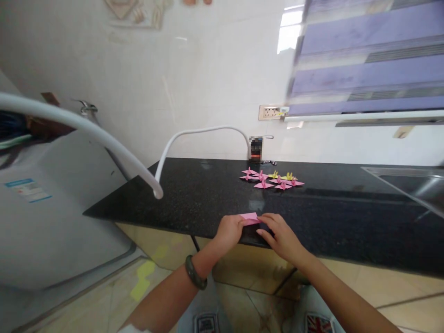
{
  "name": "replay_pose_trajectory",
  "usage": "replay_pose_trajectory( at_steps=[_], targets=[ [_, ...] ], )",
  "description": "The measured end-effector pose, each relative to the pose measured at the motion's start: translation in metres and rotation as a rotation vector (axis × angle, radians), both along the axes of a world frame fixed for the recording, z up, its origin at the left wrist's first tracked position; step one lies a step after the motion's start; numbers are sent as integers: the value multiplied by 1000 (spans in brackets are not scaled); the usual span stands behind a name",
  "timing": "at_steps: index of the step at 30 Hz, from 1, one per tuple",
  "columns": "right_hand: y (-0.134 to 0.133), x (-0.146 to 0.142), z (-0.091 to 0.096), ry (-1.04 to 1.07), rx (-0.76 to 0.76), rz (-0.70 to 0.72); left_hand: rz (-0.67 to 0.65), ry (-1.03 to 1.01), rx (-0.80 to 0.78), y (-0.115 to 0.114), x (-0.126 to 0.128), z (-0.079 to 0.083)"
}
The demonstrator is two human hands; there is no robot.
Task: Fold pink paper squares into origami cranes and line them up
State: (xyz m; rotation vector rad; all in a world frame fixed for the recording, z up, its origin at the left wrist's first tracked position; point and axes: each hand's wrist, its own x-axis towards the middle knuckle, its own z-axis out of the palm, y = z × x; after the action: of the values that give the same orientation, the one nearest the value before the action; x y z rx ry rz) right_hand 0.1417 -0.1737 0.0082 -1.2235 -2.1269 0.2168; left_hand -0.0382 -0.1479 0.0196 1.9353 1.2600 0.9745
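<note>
A folded piece of pink paper (250, 218) lies between my hands at the front edge of the black countertop (215, 194). My left hand (229, 231) is closed on the paper's left end, its fingertips partly hidden behind the hand. On the right end, my right hand (280, 236) touches the paper with its index finger, while the thumb stands apart below it. Beyond my hands sits a group of several pink origami cranes (263, 183), with a yellow origami crane (289, 176) among them at the back.
A white bendable arm (222, 127) curves over the counter from the left. A phone-like dark object (255, 150) leans at the wall. At right is a metal sink (409, 178); at left, a white appliance (65, 203). A socket (269, 112) is on the wall.
</note>
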Motion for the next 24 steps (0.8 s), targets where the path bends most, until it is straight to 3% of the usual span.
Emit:
replay_pose_trajectory(
  at_steps=[4,12,21,24],
  targets=[
    [3,6,-2,-81,30,16,-22,-47,-62,-1,7,-6],
    [11,20,-4,-74,-29,-26,-81,111,12,6,-8,-16],
    [14,30,-4,24,-292,46,-65,135,-9,1,-5,-20],
    [12,29,1,51,-351,89,-64,182,49,-3,-3,-22]
  ],
)
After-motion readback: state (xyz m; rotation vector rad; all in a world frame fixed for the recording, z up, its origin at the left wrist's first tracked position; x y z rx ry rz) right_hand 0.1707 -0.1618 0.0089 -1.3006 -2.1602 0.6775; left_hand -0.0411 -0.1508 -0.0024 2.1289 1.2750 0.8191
